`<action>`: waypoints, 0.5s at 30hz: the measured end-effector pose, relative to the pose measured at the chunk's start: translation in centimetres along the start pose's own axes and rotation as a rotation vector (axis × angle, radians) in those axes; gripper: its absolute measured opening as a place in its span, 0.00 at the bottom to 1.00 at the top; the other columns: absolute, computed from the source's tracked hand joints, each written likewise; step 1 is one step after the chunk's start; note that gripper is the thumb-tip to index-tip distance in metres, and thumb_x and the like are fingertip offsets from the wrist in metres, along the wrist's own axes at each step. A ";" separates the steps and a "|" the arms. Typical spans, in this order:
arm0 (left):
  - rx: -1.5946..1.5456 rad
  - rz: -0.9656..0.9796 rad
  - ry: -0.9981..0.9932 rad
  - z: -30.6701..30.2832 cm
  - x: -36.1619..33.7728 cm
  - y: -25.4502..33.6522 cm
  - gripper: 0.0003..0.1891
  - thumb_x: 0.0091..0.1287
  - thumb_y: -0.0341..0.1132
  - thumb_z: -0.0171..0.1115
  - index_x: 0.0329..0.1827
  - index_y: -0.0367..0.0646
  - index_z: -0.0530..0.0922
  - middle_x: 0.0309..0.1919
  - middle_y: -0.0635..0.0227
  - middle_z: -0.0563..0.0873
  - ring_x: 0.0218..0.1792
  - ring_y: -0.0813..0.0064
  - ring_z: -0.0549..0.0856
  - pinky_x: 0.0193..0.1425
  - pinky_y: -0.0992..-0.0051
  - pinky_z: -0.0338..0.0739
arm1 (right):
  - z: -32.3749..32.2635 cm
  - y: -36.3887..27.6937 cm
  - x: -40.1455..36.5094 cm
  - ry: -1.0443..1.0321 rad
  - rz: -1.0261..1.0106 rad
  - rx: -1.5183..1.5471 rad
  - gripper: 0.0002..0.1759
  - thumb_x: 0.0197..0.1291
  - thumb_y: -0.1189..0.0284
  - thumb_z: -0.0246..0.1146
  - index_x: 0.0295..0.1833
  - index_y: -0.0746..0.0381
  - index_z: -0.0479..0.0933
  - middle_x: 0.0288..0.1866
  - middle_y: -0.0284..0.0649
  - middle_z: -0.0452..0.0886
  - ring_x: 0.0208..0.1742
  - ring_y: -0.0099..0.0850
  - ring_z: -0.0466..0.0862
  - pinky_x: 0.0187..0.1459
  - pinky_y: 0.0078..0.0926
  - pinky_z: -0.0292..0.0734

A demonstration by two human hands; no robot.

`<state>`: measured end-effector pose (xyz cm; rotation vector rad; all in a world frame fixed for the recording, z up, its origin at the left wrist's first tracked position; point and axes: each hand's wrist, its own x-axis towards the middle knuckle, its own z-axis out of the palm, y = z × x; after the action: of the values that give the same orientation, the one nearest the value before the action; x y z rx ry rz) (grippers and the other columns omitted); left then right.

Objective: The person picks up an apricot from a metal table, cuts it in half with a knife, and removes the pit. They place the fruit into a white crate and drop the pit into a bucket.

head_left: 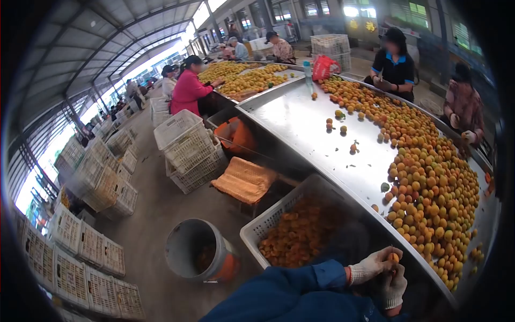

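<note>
My left hand, in a white knit glove with a blue sleeve, pinches a small orange fruit at its fingertips. My right hand, also gloved, sits just below and closes up against the same fruit. Both hands hover at the near edge of a long steel table. A thick pile of orange fruit lies on the table just beyond my hands. Left of my arm stands a white plastic crate filled with the same fruit.
A grey bucket stands on the concrete floor by the crate. An orange cushioned seat and stacked white crates lie further left. Two people work across the table; a person in pink works at another table.
</note>
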<state>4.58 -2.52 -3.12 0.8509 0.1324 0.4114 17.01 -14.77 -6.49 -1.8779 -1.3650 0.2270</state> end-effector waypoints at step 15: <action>0.395 -0.110 0.110 1.3 -1.4 2.2 0.25 0.67 0.24 0.59 0.69 0.35 0.69 0.57 0.62 0.80 0.58 0.74 0.79 0.67 0.73 0.72 | -1.5 -4.1 0.1 -0.143 0.151 0.098 0.33 0.63 0.69 0.57 0.72 0.58 0.56 0.37 0.55 0.84 0.34 0.54 0.85 0.36 0.46 0.82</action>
<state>2.98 -2.70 -0.66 1.2036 0.3691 0.3326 14.94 -14.93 -2.69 -1.9133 -1.2812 0.5038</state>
